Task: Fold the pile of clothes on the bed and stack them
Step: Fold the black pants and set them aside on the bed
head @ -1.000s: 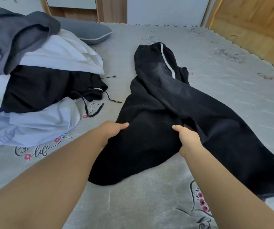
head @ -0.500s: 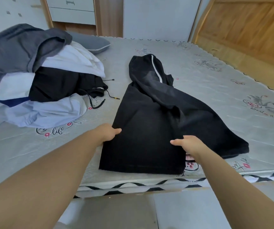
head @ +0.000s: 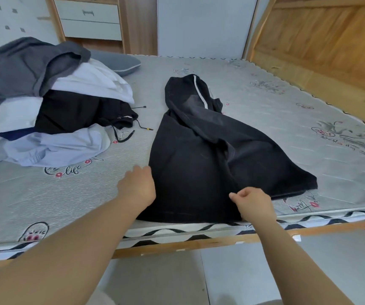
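Black trousers (head: 194,164) with a white side stripe lie lengthwise on the grey mattress (head: 45,194), their near end at the bed's front edge. One leg lies crumpled across the other and fans out to the right. My left hand (head: 137,186) holds the trousers' left edge, its fingers curled at the fabric. My right hand (head: 252,201) pinches the cloth near the right side of the near end. The unfolded pile of clothes (head: 51,111) sits at the left: grey, white, black and pale blue garments, with a black drawstring trailing out.
A grey pillow (head: 119,62) lies behind the pile. A wooden headboard (head: 322,51) rises along the right side. A drawer cabinet (head: 89,20) stands at the back. The wooden bed frame (head: 177,245) and tiled floor (head: 221,278) are in front of me.
Both hands have dragged the trousers toward the bed's front edge, and the left leg now lies flatter. My view has drawn back, so the bed frame and floor show.
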